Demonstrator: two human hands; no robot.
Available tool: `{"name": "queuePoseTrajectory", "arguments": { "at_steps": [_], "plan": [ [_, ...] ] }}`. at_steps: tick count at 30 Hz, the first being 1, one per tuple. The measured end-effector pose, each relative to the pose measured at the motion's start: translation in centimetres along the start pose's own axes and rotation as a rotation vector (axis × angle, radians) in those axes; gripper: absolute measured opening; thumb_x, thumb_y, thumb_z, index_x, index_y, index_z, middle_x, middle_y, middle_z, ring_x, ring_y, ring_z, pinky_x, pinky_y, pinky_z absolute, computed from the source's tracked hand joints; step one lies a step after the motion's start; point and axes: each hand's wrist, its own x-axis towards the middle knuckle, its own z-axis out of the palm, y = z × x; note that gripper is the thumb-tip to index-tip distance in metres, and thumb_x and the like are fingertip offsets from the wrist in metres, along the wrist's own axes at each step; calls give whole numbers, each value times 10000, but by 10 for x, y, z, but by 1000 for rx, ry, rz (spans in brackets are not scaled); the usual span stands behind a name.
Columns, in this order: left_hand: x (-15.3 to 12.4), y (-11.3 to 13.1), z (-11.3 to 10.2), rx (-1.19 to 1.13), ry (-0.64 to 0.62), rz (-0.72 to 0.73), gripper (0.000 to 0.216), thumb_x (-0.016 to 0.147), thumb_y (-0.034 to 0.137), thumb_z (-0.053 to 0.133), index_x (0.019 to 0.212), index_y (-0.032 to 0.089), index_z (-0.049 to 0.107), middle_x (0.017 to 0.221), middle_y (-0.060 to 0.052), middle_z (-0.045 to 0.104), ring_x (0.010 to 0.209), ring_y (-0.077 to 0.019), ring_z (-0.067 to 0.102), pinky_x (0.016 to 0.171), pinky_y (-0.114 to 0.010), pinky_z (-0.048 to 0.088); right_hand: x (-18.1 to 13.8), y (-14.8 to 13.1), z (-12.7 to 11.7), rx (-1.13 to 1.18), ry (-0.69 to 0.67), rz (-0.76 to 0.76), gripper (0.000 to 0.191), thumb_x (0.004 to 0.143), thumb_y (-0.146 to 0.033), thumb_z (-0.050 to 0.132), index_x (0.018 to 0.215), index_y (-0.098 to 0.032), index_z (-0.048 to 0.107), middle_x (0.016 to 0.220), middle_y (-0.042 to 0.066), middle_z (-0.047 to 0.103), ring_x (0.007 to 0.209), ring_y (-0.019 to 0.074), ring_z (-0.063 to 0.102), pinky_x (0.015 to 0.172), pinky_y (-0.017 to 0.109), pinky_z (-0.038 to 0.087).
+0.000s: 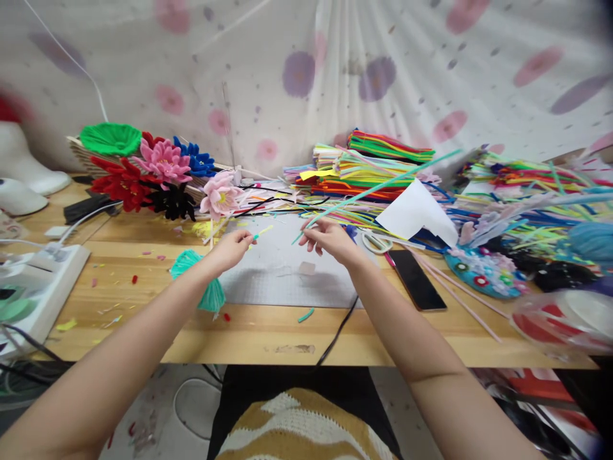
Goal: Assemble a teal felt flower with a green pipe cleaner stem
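Left hand [232, 248] pinching a teal scrap [256, 237], the half-curled right hand [330, 240] holds a likely light, bendy pipe cleaner [378, 189], best gripped near its eight-o'clock end.

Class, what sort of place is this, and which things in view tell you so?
Probably a craft workspace: bundles of colourful fuzzy stems are piled along the back of the table, fuzzy flowers are grouped at the left, and the right hand holds a long green stem.
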Motion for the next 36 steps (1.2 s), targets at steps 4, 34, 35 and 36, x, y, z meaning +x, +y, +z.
{"name": "queuePoseTrajectory", "arguments": {
  "at_steps": [4, 34, 35, 36],
  "plan": [
    [4, 10, -5, -297, 63, -129, 124, 787, 230, 440, 718, 156, 513, 525, 43, 386, 428, -70, 318, 409, -193, 227, 11, 5, 9, 98, 93, -159, 137, 755, -287, 507, 845, -185, 503, 819, 46, 648, 684, 122, 622, 451, 188, 482],
    [-6, 37, 43, -1270, -16, -351, 109, 821, 110, 422, 865, 113, 521, 567, 33, 439, 423, -29, 417, 341, -99, 305, -1, 41, 62, 171, 421, -229, 238, 752, -378, 549, 889, -190, 596, 887, 43, 664, 711, 127, 617, 477, 202, 440],
    [-6, 37, 44, -1202, 15, -326, 107, 811, 113, 435, 866, 117, 526, 563, 35, 439, 422, -34, 414, 346, -111, 319, 0, 40, 59, 170, 423, -225, 231, 744, -379, 559, 865, -185, 593, 849, 39, 662, 685, 121, 607, 472, 200, 432],
    [-6, 36, 43, -1128, 34, -298, 103, 800, 118, 449, 861, 120, 531, 559, 36, 441, 420, -38, 409, 347, -122, 325, 2, 39, 54, 168, 413, -221, 227, 740, -383, 564, 841, -181, 584, 801, 31, 657, 644, 110, 589, 464, 198, 421]
  ]
}}
